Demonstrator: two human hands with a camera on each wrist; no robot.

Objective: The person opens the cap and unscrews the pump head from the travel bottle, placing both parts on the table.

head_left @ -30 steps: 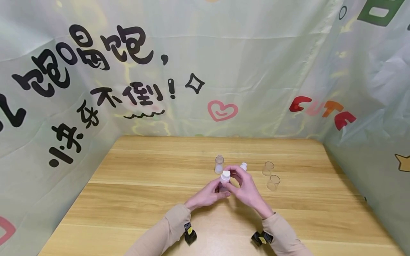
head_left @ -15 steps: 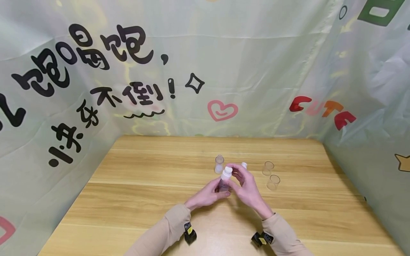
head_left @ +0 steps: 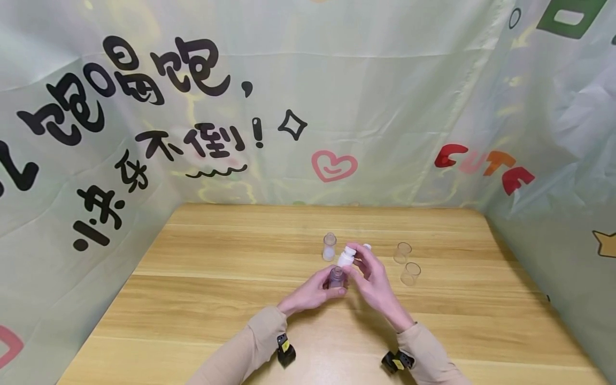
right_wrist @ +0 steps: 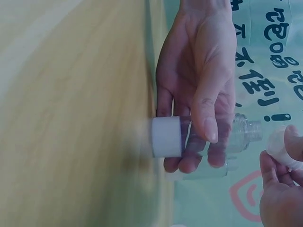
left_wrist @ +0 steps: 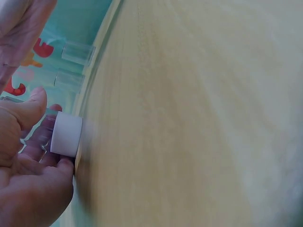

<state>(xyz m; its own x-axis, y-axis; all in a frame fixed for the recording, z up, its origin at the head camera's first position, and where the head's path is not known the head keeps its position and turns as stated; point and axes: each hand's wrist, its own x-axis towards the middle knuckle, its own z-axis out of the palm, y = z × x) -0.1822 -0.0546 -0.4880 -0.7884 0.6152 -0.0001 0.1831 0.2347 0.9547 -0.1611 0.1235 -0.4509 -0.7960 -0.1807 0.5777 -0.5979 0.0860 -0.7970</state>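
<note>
My left hand [head_left: 310,291] holds a small clear bottle [head_left: 337,278] upright, its neck uncovered. In the right wrist view the bottle's white base [right_wrist: 166,137] shows below the fingers. A white pump head [head_left: 345,257] is pinched by my right hand [head_left: 374,283], just above and beyond the bottle's neck and apart from it. Behind the hands stands a second clear bottle [head_left: 329,248] with a whitish lower part. A white top [head_left: 367,247] peeks out behind my right fingers; the rest of it is hidden.
Two clear cylindrical caps [head_left: 402,253] stand to the right of the hands on the wooden table [head_left: 231,256]. Printed cloth [head_left: 385,107] hangs around the table's back and sides.
My right hand has lifted the white pump head up off the bottle and slightly to the right, baring the neck. My left hand keeps the bottle in place.
</note>
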